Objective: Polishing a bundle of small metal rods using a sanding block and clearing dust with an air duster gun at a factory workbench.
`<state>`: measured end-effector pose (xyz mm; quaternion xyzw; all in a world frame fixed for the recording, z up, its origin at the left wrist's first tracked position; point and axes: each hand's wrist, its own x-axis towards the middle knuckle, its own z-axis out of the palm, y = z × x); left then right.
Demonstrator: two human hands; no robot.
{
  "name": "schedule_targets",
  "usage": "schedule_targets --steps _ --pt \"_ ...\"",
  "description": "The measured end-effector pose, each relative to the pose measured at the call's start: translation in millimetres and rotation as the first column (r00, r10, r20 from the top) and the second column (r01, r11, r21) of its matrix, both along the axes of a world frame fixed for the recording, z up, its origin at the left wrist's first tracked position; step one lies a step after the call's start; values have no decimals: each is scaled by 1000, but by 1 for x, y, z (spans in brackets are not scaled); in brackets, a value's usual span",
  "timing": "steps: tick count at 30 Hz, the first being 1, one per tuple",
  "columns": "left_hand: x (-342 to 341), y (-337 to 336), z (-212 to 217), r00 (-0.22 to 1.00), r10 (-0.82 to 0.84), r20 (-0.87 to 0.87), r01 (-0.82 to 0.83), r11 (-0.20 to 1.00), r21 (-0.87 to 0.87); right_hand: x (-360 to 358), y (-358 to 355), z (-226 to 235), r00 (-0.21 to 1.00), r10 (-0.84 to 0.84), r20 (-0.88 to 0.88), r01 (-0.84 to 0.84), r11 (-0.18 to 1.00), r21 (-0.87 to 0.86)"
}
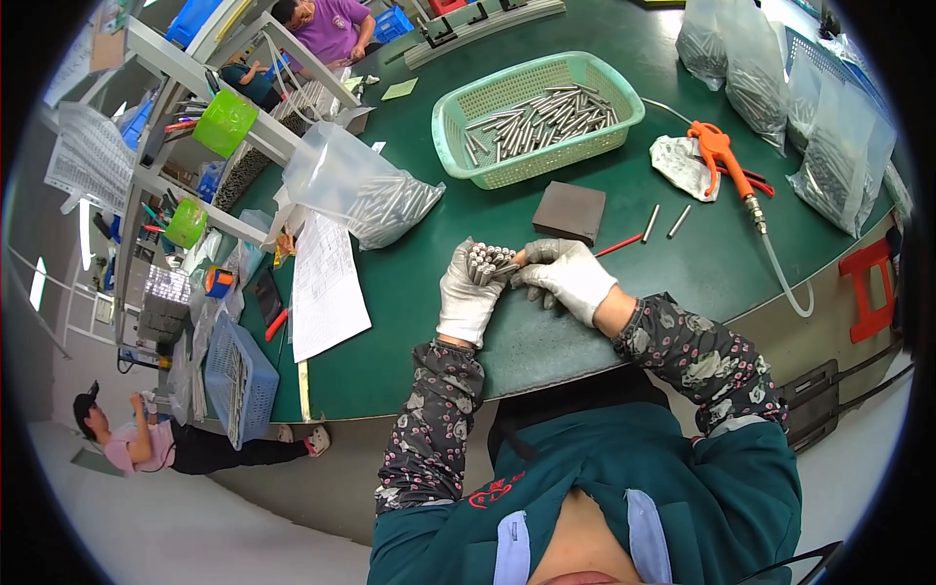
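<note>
My left hand (470, 300), in a white glove, is wrapped round a bundle of short metal pins (490, 261), their round ends facing up. Beside it my right hand (573, 277), gloved with a bare fingertip showing, has its fingers curled and pressed together against the bundle's right side. What those fingers pinch, if anything, is hidden. Just beyond the hands lies a dark brown block (569, 211). To its right are a thin red stick (620, 244) and two loose metal pins (680, 221). A pale green basket (458, 168) farther back holds many similar pins.
A bag of pins (395, 210) and paper sheets (330, 292) lie left. An orange air gun (715, 146) with its hose, a white cloth (682, 164) and several filled bags (843, 156) are right. A blue basket (255, 390) sits at the left edge. Other people are farther off.
</note>
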<state>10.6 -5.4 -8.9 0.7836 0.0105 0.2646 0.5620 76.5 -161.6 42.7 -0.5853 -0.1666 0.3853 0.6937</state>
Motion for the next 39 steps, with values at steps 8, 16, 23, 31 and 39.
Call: schedule_targets --steps 8,16,23,31,39 --pt "5 14 -14 985 -168 35 170 925 -338 -2 1 -2 999 -28 -20 29 999 34" --pt "0 3 -2 994 -104 -26 83 895 -438 -3 4 -5 998 -53 35 51 997 61" --pt "2 12 -9 994 -27 -104 -9 944 -330 -7 11 -11 975 -146 170 137 989 64" --pt "-4 3 -5 998 -64 3 64 993 -102 -9 13 -12 659 -238 714 264 961 77" --pt "-4 7 -10 998 45 -40 -45 999 -18 -11 11 -5 604 -183 776 251 967 33"
